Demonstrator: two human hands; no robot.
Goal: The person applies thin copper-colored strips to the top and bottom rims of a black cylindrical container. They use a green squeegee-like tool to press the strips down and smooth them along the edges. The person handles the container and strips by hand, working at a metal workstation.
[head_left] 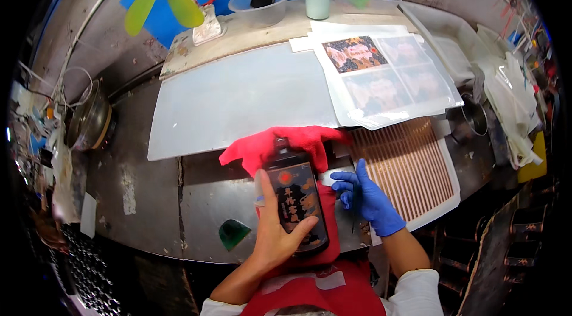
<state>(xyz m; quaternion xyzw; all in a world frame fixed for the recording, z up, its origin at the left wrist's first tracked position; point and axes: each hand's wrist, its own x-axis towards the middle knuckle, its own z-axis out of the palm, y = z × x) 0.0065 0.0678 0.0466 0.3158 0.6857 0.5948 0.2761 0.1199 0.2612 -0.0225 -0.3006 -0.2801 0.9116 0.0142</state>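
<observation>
Lower centre of the frame: a dark, flat-sided bottle (302,197) with a decorated front, its neck toward the top of the frame, set over a red cloth (243,150) at the near edge of the bench (208,197). The bare left hand (275,229) grasps it from the lower left, thumb across the front face, fingers along the left side; bottle and palm are in contact. The gloved right hand (379,209) stands just right of the bottle, fingers partly curled; from where I stand, I cannot tell whether they grip anything. The body looks stiff and smooth, so probably somewhat slippery, and its printed face may scuff; weight cannot be judged, the contents being hidden. The broad sides below the shoulder would seem the surest hold, the narrow neck a poorer one.
</observation>
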